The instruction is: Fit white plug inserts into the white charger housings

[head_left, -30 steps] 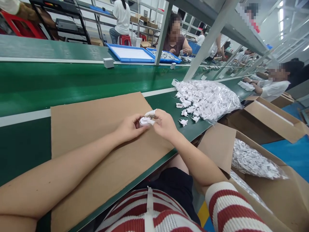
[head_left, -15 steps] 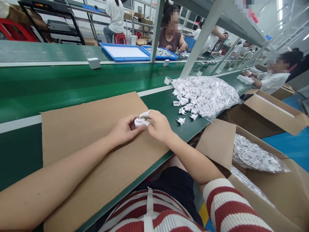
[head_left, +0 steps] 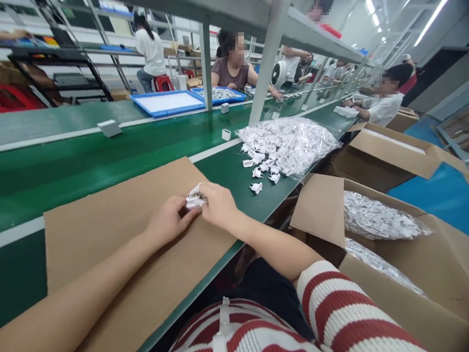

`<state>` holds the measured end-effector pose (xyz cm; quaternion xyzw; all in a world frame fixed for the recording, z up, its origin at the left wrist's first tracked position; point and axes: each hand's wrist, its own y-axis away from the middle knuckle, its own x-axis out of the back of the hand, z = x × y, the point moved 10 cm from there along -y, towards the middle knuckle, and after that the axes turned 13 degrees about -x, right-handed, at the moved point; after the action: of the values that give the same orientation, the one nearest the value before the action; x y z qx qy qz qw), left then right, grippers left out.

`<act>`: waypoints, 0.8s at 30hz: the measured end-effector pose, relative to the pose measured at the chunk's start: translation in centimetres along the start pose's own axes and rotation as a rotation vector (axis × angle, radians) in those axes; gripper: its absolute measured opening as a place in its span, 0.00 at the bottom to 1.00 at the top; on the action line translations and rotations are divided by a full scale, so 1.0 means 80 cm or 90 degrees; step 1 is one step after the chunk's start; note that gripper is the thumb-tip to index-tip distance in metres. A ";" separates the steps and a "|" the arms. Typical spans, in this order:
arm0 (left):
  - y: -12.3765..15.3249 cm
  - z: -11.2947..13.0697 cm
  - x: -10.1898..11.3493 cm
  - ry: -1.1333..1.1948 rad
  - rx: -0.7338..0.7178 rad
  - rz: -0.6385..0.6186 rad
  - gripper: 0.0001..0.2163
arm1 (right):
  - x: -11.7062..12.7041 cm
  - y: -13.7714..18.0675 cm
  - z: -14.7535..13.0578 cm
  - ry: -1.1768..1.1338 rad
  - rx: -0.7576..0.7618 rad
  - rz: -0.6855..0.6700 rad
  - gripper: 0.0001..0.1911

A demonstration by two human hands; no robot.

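Both my hands meet over a brown cardboard sheet [head_left: 120,230] on the green bench. My left hand [head_left: 169,221] and my right hand [head_left: 219,204] are closed together on one small white plug part [head_left: 194,199], pinched between their fingertips; white finger cots cover my right fingertips. To the right lies a clear plastic bag [head_left: 293,142] heaped with the same white plug parts, and several loose ones [head_left: 261,168] have spilled onto the bench by its mouth.
A green conveyor belt [head_left: 91,156] runs behind the cardboard with small white boxes [head_left: 109,127] on it. Open cartons [head_left: 384,225] of bagged parts stand at my right. Blue trays [head_left: 164,102] and seated workers are across the line; grey posts [head_left: 264,73] rise from the bench.
The camera has swung up and to the right, so everything sits lower and further left. My hands stay together on the white part, turning it slightly between the fingertips.
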<state>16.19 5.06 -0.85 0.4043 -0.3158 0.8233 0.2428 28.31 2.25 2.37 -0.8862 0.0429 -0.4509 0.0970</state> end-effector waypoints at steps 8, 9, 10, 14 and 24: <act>-0.012 -0.068 0.046 0.052 0.194 0.020 0.24 | 0.047 0.052 0.060 -0.058 -0.019 0.128 0.26; -0.015 -0.090 0.066 0.014 0.234 0.045 0.25 | 0.054 0.054 0.081 -0.018 -0.065 0.155 0.25; -0.019 -0.112 0.088 -0.036 0.266 0.067 0.25 | 0.059 0.055 0.104 0.026 -0.120 0.174 0.25; -0.035 -0.208 0.163 -0.300 0.396 0.044 0.29 | 0.057 0.048 0.174 0.127 -0.271 0.171 0.27; -0.017 -0.352 0.212 -0.328 0.569 0.038 0.39 | 0.053 0.043 0.182 -0.082 -0.200 0.201 0.25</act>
<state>-6.76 28.59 0.13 0.6493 0.0057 0.7579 -0.0629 42.61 0.12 -3.37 -0.8996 0.2445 -0.3606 0.0300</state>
